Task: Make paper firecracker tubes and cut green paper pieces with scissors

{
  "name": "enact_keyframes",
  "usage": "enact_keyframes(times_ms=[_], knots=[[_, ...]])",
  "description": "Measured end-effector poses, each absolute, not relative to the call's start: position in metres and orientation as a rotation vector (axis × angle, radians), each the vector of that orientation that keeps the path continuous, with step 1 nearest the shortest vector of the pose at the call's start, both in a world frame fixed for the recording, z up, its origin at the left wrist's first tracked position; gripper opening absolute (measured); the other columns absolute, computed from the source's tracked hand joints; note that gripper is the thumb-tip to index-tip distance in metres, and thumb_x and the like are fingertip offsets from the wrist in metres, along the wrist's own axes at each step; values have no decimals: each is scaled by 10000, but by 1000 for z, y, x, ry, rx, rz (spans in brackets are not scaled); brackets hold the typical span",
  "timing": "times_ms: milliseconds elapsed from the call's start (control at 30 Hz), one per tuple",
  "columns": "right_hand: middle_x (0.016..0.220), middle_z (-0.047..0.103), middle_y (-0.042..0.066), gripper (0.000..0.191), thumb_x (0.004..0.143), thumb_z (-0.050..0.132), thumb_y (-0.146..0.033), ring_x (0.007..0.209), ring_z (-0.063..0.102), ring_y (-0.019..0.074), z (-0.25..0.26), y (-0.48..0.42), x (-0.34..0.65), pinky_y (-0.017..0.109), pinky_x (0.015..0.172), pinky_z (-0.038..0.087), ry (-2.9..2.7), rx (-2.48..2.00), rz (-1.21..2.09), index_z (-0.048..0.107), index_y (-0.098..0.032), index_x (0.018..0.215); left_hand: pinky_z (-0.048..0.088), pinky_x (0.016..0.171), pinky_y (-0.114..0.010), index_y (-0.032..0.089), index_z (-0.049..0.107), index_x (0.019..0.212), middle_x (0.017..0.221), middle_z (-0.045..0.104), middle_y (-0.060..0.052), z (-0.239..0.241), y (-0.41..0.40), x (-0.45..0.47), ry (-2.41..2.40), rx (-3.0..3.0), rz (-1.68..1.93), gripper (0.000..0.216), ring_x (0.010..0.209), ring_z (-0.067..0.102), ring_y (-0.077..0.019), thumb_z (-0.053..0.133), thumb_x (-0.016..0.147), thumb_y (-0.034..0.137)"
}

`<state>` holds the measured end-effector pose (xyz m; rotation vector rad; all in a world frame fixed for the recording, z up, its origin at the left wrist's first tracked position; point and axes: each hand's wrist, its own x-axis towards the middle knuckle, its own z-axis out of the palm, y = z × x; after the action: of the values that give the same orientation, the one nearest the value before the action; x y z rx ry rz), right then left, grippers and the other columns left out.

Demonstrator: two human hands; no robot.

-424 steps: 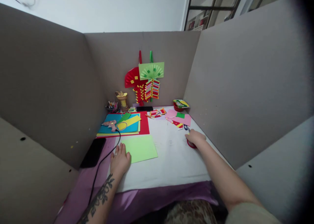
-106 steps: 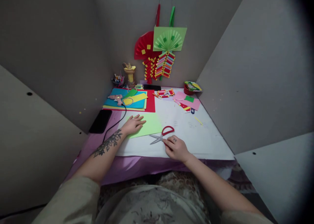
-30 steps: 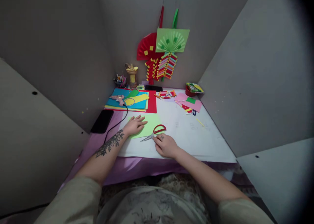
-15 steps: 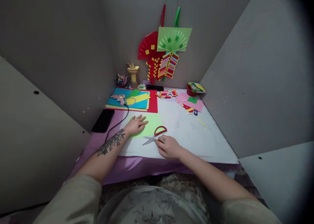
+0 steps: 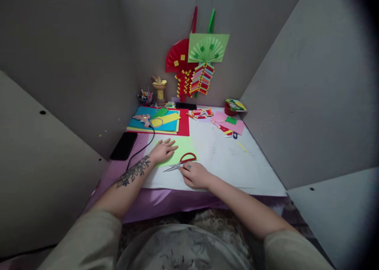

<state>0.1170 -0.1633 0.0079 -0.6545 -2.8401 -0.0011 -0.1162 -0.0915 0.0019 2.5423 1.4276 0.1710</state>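
My left hand [image 5: 164, 149] lies flat with fingers spread on the left part of a light green paper sheet [image 5: 186, 145] on the white table top [image 5: 231, 167]. Red-handled scissors [image 5: 181, 162] lie across the sheet's near edge, blades shut and pointing left. My right hand [image 5: 195, 175] is curled just behind them, its fingertips on the lower handle loop.
A stack of coloured paper [image 5: 174, 127] with a pink glue gun [image 5: 143, 119] and its black cord sits at the back left. A black phone [image 5: 123, 145] lies at the left edge. Pink paper scraps [image 5: 233, 124], a red cup [image 5: 229, 110] and hanging paper fans [image 5: 197, 57] are behind. Cardboard walls enclose three sides.
The scissors and my right hand have slid left along the green sheet's near edge. My left hand has stayed flat on the sheet.
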Motion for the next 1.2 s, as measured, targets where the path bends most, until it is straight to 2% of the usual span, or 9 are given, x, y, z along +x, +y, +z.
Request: enact_keyframes(times_ms=[800,1000,1200], knots=[[859,583,133,318,807,452,-260,784,488,225,7,-166,74,331,631,391,-2875,-514,-19,554,-86,1054,205,1070,-475,347,504,1272,1442,373,10,2,-94,-116,1430,2563,204,414,1357,255,-217,342,891,365],[869,589,115,315,793,492,-292,756,501,210,4,-181,78,325,627,399,-2895,-319,-3,559,-119,1047,199,1075,-474,344,501,1277,1450,358,6,4,-95,-115,1436,2555,183,417,1358,254,-223,335,895,363],[909,610,97,318,800,477,-186,823,534,192,4,-178,130,317,721,441,-2611,-600,46,554,-150,1106,217,1069,-480,354,475,1297,1453,354,4,3,-94,-118,1429,2567,186,424,1356,261,-232,336,897,360]])
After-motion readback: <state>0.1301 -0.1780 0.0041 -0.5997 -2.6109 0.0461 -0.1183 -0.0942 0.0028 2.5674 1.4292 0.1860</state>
